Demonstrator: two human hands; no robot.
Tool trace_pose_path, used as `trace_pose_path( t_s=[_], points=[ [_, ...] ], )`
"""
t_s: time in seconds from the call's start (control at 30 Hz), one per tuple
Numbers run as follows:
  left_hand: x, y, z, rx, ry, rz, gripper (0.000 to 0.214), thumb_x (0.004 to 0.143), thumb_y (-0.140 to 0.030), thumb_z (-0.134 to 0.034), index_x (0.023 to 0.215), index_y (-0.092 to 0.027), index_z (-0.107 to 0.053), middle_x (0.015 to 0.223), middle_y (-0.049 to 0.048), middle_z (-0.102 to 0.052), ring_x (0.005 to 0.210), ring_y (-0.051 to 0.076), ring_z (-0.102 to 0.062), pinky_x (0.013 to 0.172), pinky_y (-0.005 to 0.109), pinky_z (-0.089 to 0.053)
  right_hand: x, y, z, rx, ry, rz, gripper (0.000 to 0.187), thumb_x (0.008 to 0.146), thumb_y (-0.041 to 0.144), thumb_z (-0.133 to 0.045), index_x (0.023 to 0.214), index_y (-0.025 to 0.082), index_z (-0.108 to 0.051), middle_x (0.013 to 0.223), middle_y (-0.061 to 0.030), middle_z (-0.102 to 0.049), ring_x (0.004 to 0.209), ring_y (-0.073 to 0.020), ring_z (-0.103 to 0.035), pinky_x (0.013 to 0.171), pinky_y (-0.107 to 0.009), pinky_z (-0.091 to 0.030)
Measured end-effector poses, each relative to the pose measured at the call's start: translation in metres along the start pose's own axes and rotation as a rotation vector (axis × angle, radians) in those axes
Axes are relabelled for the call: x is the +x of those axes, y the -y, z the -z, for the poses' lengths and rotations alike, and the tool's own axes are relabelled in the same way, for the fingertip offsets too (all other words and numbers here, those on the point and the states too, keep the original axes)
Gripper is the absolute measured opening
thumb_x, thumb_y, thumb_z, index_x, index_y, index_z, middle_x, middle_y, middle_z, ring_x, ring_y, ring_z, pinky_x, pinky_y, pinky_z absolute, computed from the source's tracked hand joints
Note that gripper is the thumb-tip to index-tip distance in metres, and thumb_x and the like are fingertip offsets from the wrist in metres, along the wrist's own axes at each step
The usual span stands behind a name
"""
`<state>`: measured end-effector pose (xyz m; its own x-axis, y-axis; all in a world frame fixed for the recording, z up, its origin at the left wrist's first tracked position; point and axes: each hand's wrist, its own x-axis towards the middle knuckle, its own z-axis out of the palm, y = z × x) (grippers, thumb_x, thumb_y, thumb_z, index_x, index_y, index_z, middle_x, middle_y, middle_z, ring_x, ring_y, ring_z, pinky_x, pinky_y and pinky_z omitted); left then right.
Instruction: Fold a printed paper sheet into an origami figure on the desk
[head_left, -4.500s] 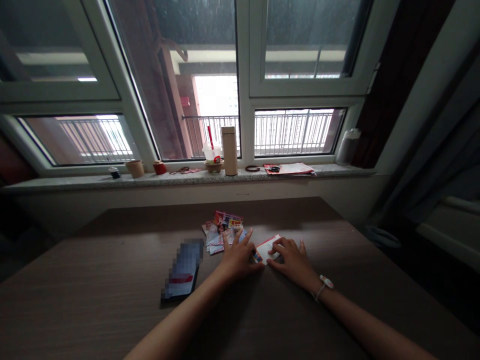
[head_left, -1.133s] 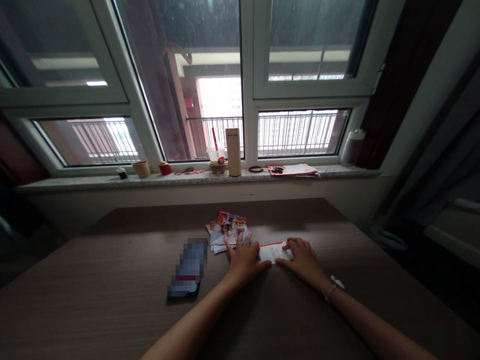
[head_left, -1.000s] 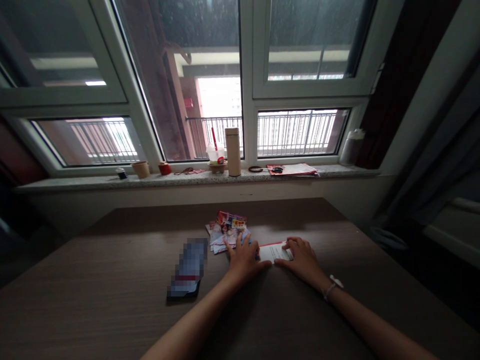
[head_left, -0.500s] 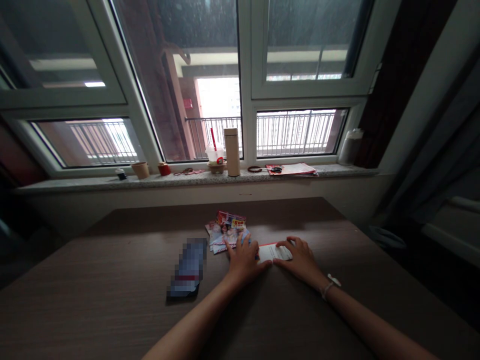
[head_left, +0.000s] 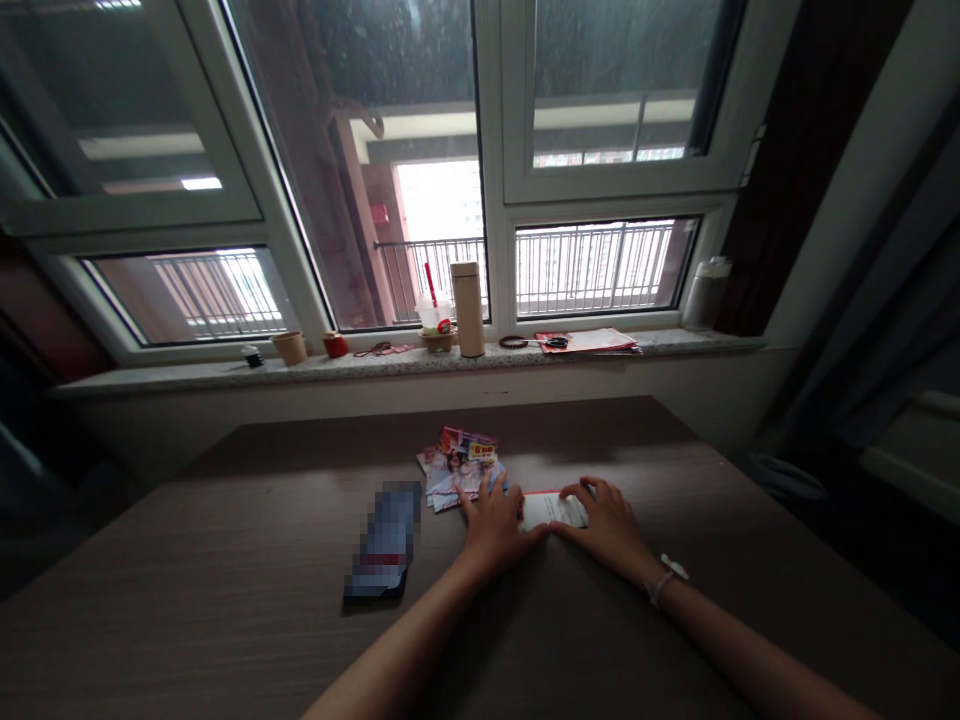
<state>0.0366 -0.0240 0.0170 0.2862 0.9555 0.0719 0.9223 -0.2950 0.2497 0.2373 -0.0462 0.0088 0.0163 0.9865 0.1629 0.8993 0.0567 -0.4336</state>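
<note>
A small white printed paper [head_left: 541, 510] with a red far edge lies on the brown table, between my two hands. My left hand [head_left: 495, 528] grips its left side, thumb along the near edge and fingers curled at the far side. My right hand [head_left: 604, 525] holds the right end, with bent fingers on top and the thumb at the near edge. The two thumb tips almost meet. Just beyond my left fingers is a loose pile of colourful printed paper pieces [head_left: 457, 465]. The fingers partly hide the paper and the pile's near corner.
Left of my left forearm lies a phone-like dark object [head_left: 386, 540], pixelated. Along the windowsill [head_left: 375, 368] stand a beige thermos [head_left: 469, 312], a plastic cup with a red straw [head_left: 433, 315], a paper cup [head_left: 289, 347], scissors [head_left: 555, 343] and red-white papers [head_left: 592, 342].
The whole view has shifted slightly, so everything appears a little further right and lower. Both hands stay on the paper; the coloured patch beside my left fingers no longer shows.
</note>
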Motion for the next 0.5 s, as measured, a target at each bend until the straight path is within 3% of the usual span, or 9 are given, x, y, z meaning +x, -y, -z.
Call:
trace_pose_path(
  t_s=[0.37, 0.5],
  points=[
    [0.0018, -0.001, -0.001, -0.02, 0.011, 0.036, 0.054, 0.08, -0.069, -0.057, 0.113, -0.026, -0.058, 0.159, 0.0131, -0.034, 0.15, 0.04, -0.016, 0.111, 0.079, 0.001, 0.0016, -0.0042, -0.0052, 0.007, -0.028, 0.015, 0.043, 0.077, 0.058, -0.067, 0.112, 0.033, -0.068, 0.133, -0.0075, -0.051, 0.13, -0.0313, -0.044, 0.109, -0.044, -0.035],
    [0.0034, -0.0015, 0.0031, -0.024, 0.032, 0.046, 0.051, 0.078, -0.065, -0.061, 0.111, -0.026, -0.059, 0.163, 0.0116, -0.025, 0.152, 0.041, -0.008, 0.111, 0.078, 0.001, 0.0031, -0.0047, -0.0042, 0.024, 0.0, -0.004, 0.042, 0.075, 0.053, -0.071, 0.112, 0.035, -0.067, 0.135, -0.0067, -0.05, 0.132, -0.0316, -0.042, 0.11, -0.045, -0.034]
  ],
)
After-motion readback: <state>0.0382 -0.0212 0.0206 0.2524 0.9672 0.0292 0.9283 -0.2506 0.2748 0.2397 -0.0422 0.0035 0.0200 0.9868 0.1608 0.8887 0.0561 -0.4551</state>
